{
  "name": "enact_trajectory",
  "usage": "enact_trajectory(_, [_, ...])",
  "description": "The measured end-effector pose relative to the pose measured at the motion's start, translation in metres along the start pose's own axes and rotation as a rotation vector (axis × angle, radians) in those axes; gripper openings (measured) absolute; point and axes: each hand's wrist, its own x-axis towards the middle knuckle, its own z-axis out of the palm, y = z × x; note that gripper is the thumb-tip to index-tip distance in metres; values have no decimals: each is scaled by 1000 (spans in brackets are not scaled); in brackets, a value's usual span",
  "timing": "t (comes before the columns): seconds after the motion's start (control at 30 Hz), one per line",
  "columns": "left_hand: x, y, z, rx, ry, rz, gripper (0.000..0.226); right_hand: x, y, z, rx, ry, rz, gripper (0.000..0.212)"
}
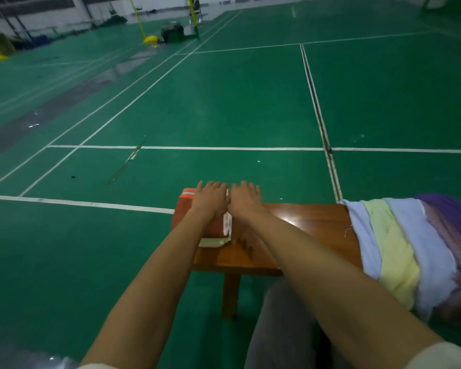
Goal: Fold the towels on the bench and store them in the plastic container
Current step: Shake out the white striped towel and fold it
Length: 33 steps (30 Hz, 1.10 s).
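A folded orange-red towel (183,213) lies on top of a pale folded towel (210,242) at the left end of the wooden bench (290,222). My left hand (210,199) lies flat on the orange-red towel with straight fingers. My right hand (246,199) is flat beside it, at the towel's right edge and over the bench's far edge, fingers straight. Several unfolded towels (410,251), light blue, pale yellow, striped and purple, drape over the right end of the bench.
The bench stands on a green badminton court floor (224,102) with white lines. A clear plastic surface (24,360) shows at the bottom left corner. Far back stand yellow net posts (151,39) and a dark bin (172,31). My grey-clad knee (282,328) is below the bench.
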Motion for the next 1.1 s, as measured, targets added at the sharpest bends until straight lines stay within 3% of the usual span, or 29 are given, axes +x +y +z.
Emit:
enact_trajectory(0.23, [11,67,-38,-112,35,65,39,-22,58,-52,19,7,81,31])
enact_trajectory(0.47, [16,132,-56,-295,22,80,37,-46,119,-80,25,76,135,37])
enact_trajectory(1.1, [21,291,-40,-429,-68,194,34,-105,257,-79,33,-16,361,37])
